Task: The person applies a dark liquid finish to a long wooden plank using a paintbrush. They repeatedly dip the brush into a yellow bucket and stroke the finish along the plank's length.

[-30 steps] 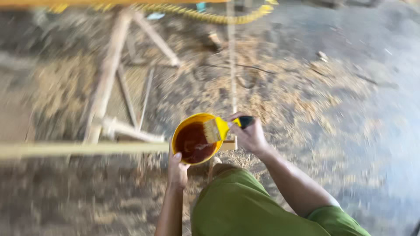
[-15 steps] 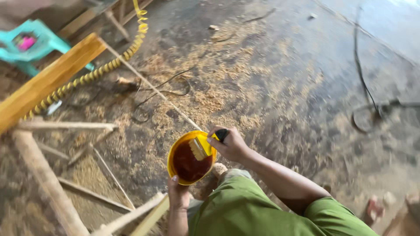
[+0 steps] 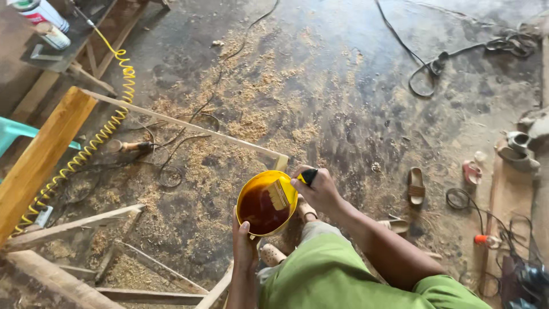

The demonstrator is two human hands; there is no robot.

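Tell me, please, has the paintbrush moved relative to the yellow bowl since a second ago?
No. The paintbrush still rests its bristles on the yellow bowl's upper right rim, as before.

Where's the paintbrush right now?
The paintbrush is in the right hand, bristles resting across the rim of the yellow bowl that the left hand holds, low centre.

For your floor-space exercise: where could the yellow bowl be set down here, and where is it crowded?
Bare floor lies between the sawdust and the black cable. It is crowded left, among the wooden frame and coiled hose, and right, by the sandals.
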